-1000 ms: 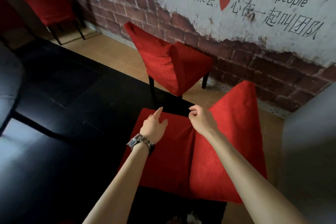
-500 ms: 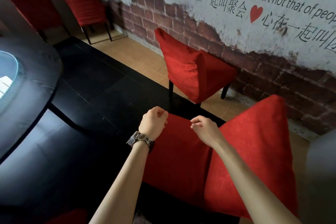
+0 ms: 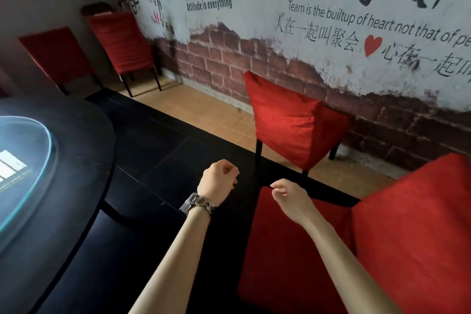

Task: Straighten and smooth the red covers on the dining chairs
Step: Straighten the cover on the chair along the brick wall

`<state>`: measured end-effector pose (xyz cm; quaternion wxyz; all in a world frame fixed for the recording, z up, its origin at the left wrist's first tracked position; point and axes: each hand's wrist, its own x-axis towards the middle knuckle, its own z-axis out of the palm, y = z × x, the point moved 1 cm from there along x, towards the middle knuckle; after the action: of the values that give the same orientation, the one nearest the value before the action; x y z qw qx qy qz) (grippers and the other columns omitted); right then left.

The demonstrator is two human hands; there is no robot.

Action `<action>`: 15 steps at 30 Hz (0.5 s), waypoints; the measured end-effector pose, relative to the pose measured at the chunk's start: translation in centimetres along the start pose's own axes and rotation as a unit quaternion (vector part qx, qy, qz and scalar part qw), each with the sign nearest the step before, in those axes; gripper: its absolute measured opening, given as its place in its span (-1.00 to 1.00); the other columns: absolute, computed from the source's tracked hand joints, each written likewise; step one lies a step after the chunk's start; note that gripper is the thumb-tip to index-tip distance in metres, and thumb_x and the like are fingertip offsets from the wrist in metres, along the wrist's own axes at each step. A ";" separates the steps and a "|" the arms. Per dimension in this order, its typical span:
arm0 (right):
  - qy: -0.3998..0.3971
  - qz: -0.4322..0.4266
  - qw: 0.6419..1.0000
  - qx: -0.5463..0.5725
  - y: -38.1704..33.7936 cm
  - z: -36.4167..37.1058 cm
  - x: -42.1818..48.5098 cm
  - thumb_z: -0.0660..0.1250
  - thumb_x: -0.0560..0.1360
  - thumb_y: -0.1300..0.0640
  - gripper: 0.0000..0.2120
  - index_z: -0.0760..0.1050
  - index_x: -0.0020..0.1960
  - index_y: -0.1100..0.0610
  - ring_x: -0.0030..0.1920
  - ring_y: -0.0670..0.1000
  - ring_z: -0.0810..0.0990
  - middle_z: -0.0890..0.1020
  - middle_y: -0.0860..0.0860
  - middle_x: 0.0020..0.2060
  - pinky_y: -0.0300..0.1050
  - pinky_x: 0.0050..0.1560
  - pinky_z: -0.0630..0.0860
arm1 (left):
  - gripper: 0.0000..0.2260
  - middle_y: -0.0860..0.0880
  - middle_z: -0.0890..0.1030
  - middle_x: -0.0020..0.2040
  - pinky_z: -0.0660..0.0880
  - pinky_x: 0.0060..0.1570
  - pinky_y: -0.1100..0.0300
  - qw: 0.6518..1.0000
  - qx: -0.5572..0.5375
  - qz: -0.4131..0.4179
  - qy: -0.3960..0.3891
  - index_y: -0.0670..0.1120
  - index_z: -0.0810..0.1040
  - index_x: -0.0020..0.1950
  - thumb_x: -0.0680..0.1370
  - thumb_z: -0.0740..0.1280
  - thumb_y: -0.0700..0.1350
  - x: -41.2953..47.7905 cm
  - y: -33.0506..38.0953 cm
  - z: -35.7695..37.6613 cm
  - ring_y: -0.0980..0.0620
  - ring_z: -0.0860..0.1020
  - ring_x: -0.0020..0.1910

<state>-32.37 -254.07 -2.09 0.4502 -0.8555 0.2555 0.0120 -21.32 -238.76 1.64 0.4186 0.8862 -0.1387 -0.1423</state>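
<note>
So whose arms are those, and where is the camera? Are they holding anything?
There is no machine here, just a person. The camera sits on their head and looks down, so you see their own two arms. The left hand, above a metal wristband, is curled over the dark floor and has no grip on anything. The right hand hovers at a corner of the near chair's red cover. I cannot tell if its fingertips pinch the cloth. Another red chair stands by the brick wall, and two more stand further back. A dark round table is on the left.
</note>
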 end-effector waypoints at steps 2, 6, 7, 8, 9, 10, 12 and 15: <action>-0.007 0.003 1.000 0.003 -1.8 2.1 1.0 0.15 0.59 0.16 -0.71 0.46 0.27 0.11 0.12 -0.04 0.52 0.54 0.06 0.24 -0.24 -0.05 0.37 | -0.88 0.05 0.59 -0.29 0.60 -0.08 0.01 1.000 0.005 -0.006 0.010 -0.01 0.56 -0.13 0.57 0.27 -0.08 0.8 -1.7 -3.0 0.08 0.57 -0.33; -0.016 0.005 1.000 0.006 -5.2 5.2 3.1 0.17 0.58 0.17 -0.73 0.48 0.25 0.10 -0.02 -0.12 0.52 0.53 0.03 0.20 -0.28 -0.14 0.38 | -0.88 0.05 0.59 -0.27 0.60 -0.06 0.01 0.999 0.025 -0.011 0.027 -0.01 0.55 -0.11 0.58 0.26 -0.07 2.0 -4.1 -8.0 0.07 0.59 -0.29; -0.017 0.000 1.000 0.005 -6.0 5.9 3.7 0.17 0.58 0.17 -0.73 0.48 0.24 0.09 -0.11 -0.17 0.50 0.54 0.01 0.17 -0.33 -0.22 0.36 | -0.88 0.06 0.59 -0.28 0.60 -0.06 0.01 0.999 0.034 -0.011 0.033 0.00 0.54 -0.12 0.58 0.26 -0.07 2.2 -4.5 -9.0 0.07 0.60 -0.28; -0.019 -0.007 1.000 0.005 -6.8 6.4 4.3 0.17 0.57 0.17 -0.74 0.49 0.22 0.09 -0.16 -0.20 0.48 0.55 0.00 0.13 -0.38 -0.27 0.33 | -0.88 0.08 0.59 -0.28 0.60 -0.06 0.03 0.998 0.044 -0.010 0.039 0.02 0.54 -0.13 0.58 0.26 -0.07 2.5 -4.7 -9.7 0.07 0.60 -0.28; -0.022 -0.016 1.000 0.004 -7.6 7.0 4.9 0.17 0.57 0.18 -0.74 0.50 0.21 0.10 -0.17 -0.21 0.47 0.56 -0.02 0.08 -0.42 -0.28 0.31 | -0.88 0.09 0.59 -0.29 0.60 -0.07 0.04 0.998 0.052 -0.009 0.045 0.03 0.53 -0.14 0.58 0.25 -0.06 2.7 -5.0 -10.3 0.08 0.60 -0.28; -0.025 -0.027 0.999 0.002 -8.4 7.5 5.5 0.18 0.56 0.18 -0.75 0.51 0.19 0.10 -0.15 -0.19 0.48 0.57 -0.03 0.03 -0.42 -0.27 0.31 | -0.87 0.10 0.59 -0.30 0.60 -0.08 0.05 0.997 0.058 -0.009 0.049 0.04 0.53 -0.14 0.58 0.25 -0.06 2.9 -5.1 -10.8 0.08 0.60 -0.28; -0.034 -0.043 0.998 0.002 -10.1 8.6 6.5 0.19 0.55 0.19 -0.78 0.53 0.14 0.12 -0.07 -0.09 0.54 0.58 -0.03 -0.05 -0.35 -0.24 0.36 | -0.88 0.10 0.58 -0.31 0.60 -0.09 0.05 0.997 0.058 -0.011 0.056 0.03 0.54 -0.13 0.58 0.24 -0.06 3.2 -5.4 -11.6 0.09 0.60 -0.29; -0.047 -0.058 0.997 0.013 -12.3 10.0 7.8 0.20 0.54 0.19 -0.81 0.55 0.08 0.12 -0.12 -0.09 0.54 0.59 -0.03 -0.11 -0.33 -0.26 0.36 | -0.88 0.09 0.59 -0.29 0.60 -0.07 0.03 0.997 0.049 -0.020 0.063 0.01 0.56 -0.11 0.58 0.25 -0.05 3.6 -5.9 -12.7 0.07 0.61 -0.27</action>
<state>-18.00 -243.92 -0.57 0.4730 -0.8613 0.1840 0.0229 -12.57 -227.53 4.32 0.3797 0.9154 -0.1011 -0.0877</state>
